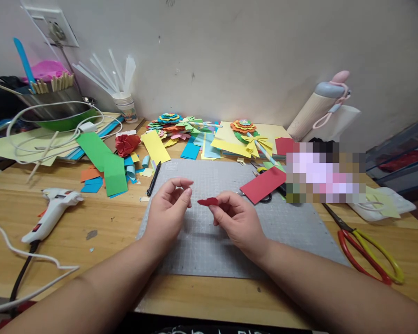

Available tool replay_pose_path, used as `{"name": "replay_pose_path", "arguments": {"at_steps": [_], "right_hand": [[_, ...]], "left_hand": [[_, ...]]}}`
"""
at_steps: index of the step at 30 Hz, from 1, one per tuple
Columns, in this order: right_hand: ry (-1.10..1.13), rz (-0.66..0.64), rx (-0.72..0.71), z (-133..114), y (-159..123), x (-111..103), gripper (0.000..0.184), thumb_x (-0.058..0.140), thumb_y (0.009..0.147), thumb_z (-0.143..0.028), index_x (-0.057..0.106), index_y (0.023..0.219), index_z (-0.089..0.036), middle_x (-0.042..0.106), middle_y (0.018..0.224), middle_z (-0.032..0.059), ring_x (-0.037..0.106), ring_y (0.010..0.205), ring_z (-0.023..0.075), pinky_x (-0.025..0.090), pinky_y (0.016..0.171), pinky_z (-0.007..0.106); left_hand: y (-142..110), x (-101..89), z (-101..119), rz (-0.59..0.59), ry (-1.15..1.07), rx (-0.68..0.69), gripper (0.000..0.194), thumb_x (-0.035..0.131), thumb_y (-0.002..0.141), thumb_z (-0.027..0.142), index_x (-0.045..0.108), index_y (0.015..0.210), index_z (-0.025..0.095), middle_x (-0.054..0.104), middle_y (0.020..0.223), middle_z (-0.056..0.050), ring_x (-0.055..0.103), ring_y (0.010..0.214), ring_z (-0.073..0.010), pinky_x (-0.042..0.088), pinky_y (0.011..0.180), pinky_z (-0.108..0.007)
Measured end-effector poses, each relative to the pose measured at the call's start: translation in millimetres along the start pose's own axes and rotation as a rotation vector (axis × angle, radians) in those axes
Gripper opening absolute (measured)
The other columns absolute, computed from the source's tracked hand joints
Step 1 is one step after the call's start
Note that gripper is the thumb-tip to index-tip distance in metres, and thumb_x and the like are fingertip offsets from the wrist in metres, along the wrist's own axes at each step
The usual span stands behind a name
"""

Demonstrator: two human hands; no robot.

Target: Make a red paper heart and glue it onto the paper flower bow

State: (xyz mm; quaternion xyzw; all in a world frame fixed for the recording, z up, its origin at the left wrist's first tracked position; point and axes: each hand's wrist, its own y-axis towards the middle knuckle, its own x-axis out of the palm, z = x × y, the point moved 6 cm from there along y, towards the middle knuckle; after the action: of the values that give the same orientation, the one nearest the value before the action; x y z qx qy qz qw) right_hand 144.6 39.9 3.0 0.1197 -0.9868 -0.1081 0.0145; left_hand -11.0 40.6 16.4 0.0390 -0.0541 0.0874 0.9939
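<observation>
— Right hand [239, 220]?
— Pinching one red paper cutout [207, 201], partly covered by the thumb.
— Left hand [169, 206]?
— Half-curled, empty, near the cutout.
— Beyond the right?
— Red paper rectangle [264, 184], covering part of a black-handled tool [266, 199], type unclear.

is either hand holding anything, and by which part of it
The right hand pinches a small red paper piece by its right end, between thumb and fingers. The left hand holds nothing visible.
</observation>
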Motion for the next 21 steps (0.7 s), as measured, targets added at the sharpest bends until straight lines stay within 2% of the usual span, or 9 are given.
{"name": "replay_pose_path", "arguments": {"at_steps": [2, 3, 7, 9, 13, 17, 19, 21], "right_hand": [[-0.083, 0.055, -0.131, -7, 0, -5, 0.003, 0.060, 0.085, -0.022, 0.059, 0.083, -0.021, 0.056, 0.071, -0.0025, 0.051, 0.057, 0.0093, 0.044, 0.053, 0.024], [-0.123, 0.077, -0.202, -11, 0, -7, 0.004, 0.060, 0.085, -0.018, 0.060, 0.085, -0.021, 0.057, 0.075, -0.0016, 0.052, 0.060, 0.0099, 0.045, 0.055, 0.025], [-0.236, 0.092, -0.396, -22, -2, -9, 0.022, 0.058, 0.080, -0.004, 0.061, 0.089, -0.023, 0.058, 0.080, -0.0011, 0.055, 0.070, 0.0121, 0.045, 0.062, 0.027], [-0.260, 0.059, -0.434, -24, -2, -7, 0.026, 0.057, 0.079, 0.000, 0.060, 0.090, -0.023, 0.058, 0.079, -0.0011, 0.055, 0.072, 0.0127, 0.045, 0.063, 0.027], [-0.269, 0.006, -0.461, -27, -4, -3, 0.027, 0.054, 0.079, 0.001, 0.060, 0.091, -0.023, 0.057, 0.079, -0.0009, 0.053, 0.071, 0.0124, 0.044, 0.062, 0.027], [-0.231, -0.042, -0.389, -23, -4, -1, 0.024, 0.053, 0.080, -0.003, 0.060, 0.090, -0.023, 0.057, 0.082, -0.0006, 0.054, 0.074, 0.0124, 0.045, 0.063, 0.027], [-0.100, -0.037, -0.221, -12, -2, -2, 0.020, 0.052, 0.084, -0.011, 0.058, 0.097, -0.024, 0.058, 0.087, -0.0005, 0.056, 0.068, 0.0110, 0.046, 0.058, 0.025], [0.093, -0.027, 0.041, 4, 0, -3, 0.015, 0.050, 0.088, -0.023, 0.054, 0.102, -0.024, 0.058, 0.087, -0.0010, 0.056, 0.055, 0.0086, 0.043, 0.046, 0.022]], "left_hand": [[0, 0.6, -5, -0.006, -0.051, -0.065, 0.025, 0.069, 0.074, 0.032, 0.061, 0.093, 0.020, 0.057, 0.077, 0.002, 0.050, 0.060, -0.0086, 0.035, 0.052, -0.021], [0, 3.5, -9, -0.046, -0.085, -0.131, 0.025, 0.069, 0.074, 0.035, 0.061, 0.091, 0.019, 0.057, 0.078, 0.001, 0.050, 0.060, -0.0088, 0.035, 0.051, -0.021], [-7, 20.7, -25, -0.290, -0.205, -0.408, 0.035, 0.062, 0.076, 0.050, 0.060, 0.074, 0.015, 0.054, 0.067, 0.000, 0.046, 0.054, -0.0090, 0.032, 0.049, -0.021], [-8, 23.1, -28, -0.326, -0.236, -0.457, 0.034, 0.062, 0.076, 0.049, 0.059, 0.072, 0.015, 0.053, 0.065, 0.000, 0.043, 0.053, -0.0087, 0.031, 0.049, -0.021], [-8, 22.1, -27, -0.349, -0.216, -0.447, 0.028, 0.065, 0.075, 0.041, 0.055, 0.066, 0.017, 0.049, 0.060, 0.002, 0.039, 0.053, -0.0089, 0.029, 0.051, -0.022], [-5, 19.5, -26, -0.350, -0.137, -0.401, 0.028, 0.063, 0.076, 0.041, 0.052, 0.063, 0.018, 0.047, 0.053, 0.004, 0.035, 0.050, -0.0084, 0.025, 0.051, -0.023], [-3, 18.2, -24, -0.342, -0.075, -0.359, 0.027, 0.062, 0.074, 0.039, 0.052, 0.061, 0.018, 0.046, 0.051, 0.005, 0.035, 0.049, -0.0082, 0.024, 0.051, -0.023], [-1, 18.1, -21, -0.344, -0.014, -0.328, 0.025, 0.063, 0.071, 0.037, 0.052, 0.060, 0.018, 0.046, 0.050, 0.005, 0.035, 0.049, -0.0081, 0.024, 0.051, -0.023]]}}
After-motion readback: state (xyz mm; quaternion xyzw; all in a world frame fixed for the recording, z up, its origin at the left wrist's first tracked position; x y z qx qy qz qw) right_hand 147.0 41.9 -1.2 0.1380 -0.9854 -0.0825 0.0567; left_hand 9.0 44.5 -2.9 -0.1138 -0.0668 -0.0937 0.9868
